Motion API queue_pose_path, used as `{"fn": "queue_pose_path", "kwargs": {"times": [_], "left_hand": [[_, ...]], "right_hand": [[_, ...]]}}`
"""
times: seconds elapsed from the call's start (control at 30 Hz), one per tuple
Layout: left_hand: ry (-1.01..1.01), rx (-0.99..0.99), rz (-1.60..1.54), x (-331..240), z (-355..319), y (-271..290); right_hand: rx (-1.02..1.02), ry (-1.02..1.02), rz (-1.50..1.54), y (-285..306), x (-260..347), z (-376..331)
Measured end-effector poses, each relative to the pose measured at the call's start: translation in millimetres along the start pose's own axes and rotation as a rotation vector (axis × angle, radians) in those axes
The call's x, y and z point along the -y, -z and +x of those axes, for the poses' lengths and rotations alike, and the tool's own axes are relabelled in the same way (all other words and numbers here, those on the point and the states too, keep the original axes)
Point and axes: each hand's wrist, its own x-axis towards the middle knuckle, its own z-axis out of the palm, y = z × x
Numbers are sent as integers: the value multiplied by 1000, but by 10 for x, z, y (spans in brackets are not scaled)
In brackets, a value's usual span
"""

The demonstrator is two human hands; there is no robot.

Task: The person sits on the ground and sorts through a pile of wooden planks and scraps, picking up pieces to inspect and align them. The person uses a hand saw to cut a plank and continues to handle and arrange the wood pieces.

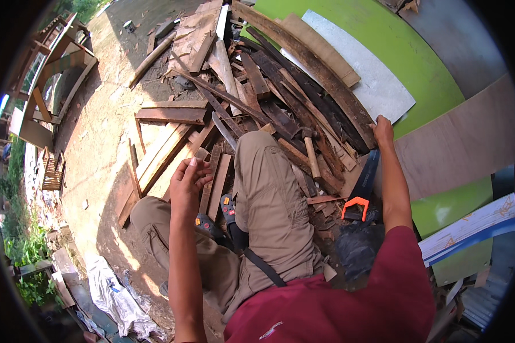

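Note:
My right hand [383,130] is closed on the near end of a long weathered plank [320,66], which slants away to the far left over the wood pile. The palm side of that hand is hidden. Over my bent left leg, my left hand [187,180] is raised with loosely curled, parted fingers and nothing visible in them. Just below my right hand, a handsaw [357,209] with an orange handle and dark blue blade stands against the boards. A hammer [311,155] lies on the scrap wood beyond my right knee, and a curved metal blade [224,131] lies left of it.
Loose wood scraps [269,94] are heaped ahead of me. Green panels [418,63], a white sheet [363,68] and a plywood board [458,137] lean at the right. A black plastic bag [357,248] rests beside my right hip. Short timbers [163,154] lie on the ground at left.

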Motion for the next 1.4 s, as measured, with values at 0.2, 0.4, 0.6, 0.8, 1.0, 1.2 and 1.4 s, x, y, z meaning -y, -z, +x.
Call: {"fn": "queue_pose_path", "kwargs": {"times": [0.2,0.4,0.6,0.8,1.0,1.2,1.4], "left_hand": [[7,-23,-30,48,-62,84],[-9,-42,-45,45,-80,126],[5,-22,-52,122,-58,123],[6,-77,-48,92,-111,274],[3,-57,-48,132,-93,328],[-5,-61,-61,147,-157,506],[-39,-105,-185,62,-187,550]], "right_hand": [[-45,-138,-53,-390,-29,102],[-65,-121,66,-543,178,-230],[182,-157,284,-1209,353,-1012],[367,-322,698,-1505,996,-1857],[404,-53,551,-1640,801,-2189],[486,107,375,-1464,659,-2275],[501,148,166,-1216,761,-2296]]}}
